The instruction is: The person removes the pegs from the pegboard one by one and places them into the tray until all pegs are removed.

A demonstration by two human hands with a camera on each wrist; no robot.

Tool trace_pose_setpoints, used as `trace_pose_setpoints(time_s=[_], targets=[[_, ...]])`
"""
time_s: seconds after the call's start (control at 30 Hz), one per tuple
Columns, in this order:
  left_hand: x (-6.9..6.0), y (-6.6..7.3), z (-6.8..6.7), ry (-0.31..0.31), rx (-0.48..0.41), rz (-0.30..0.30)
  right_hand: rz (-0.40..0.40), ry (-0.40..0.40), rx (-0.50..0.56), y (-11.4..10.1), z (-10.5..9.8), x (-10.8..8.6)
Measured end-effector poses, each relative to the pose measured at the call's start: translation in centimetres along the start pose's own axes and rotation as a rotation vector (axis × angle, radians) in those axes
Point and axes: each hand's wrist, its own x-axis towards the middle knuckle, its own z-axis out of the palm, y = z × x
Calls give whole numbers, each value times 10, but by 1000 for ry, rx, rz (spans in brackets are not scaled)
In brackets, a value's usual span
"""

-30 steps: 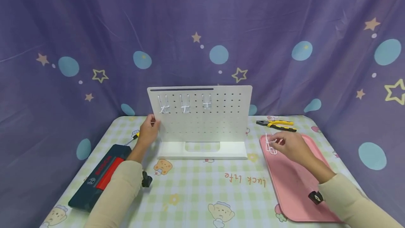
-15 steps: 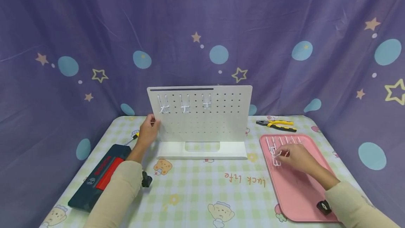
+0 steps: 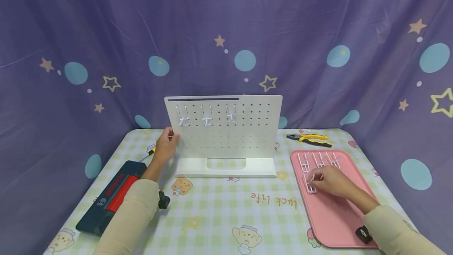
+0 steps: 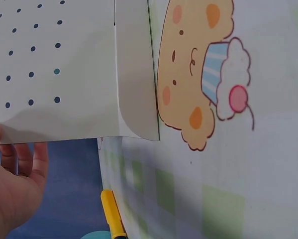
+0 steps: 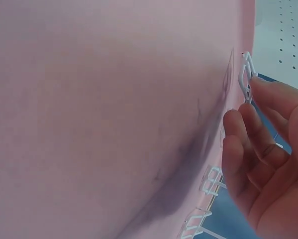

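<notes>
A white pegboard (image 3: 226,141) stands upright on its base at the back of the table, with several white wire hooks (image 3: 207,120) hung along its upper rows. My left hand (image 3: 166,145) grips the board's left edge; in the left wrist view its fingers (image 4: 25,158) reach behind the panel. Over the left side of a pink tray (image 3: 339,223), my right hand (image 3: 330,182) pinches a white wire hook (image 3: 309,186) between thumb and fingers. That hook (image 5: 246,77) shows at the fingertips in the right wrist view. More wire hooks (image 3: 319,160) lie along the tray's far end.
Pliers with yellow and black handles (image 3: 311,140) lie behind the tray. On the left are a dark box with a red panel (image 3: 113,200) and a yellow-handled screwdriver (image 3: 148,154). A purple starry curtain (image 3: 226,23) closes off the back.
My right hand has moved nearer along the tray with the wire hook, and the hooks at the far end have come into view. The left hand keeps its place on the pegboard.
</notes>
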Motion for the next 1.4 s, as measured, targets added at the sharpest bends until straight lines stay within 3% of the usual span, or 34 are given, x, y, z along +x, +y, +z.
trace_pose_setpoints(time_s=[0.67, 1.1, 1.4], targets=[[0, 0, -1, -15, -8, -23, -23, -19, -4, -1, -2, -2], [1, 0, 0, -20, 0, -30, -48, 50, -91, -11, -37, 4], [1, 0, 0, -25, -3, -23, -68, 115, -106, -30, -61, 21]])
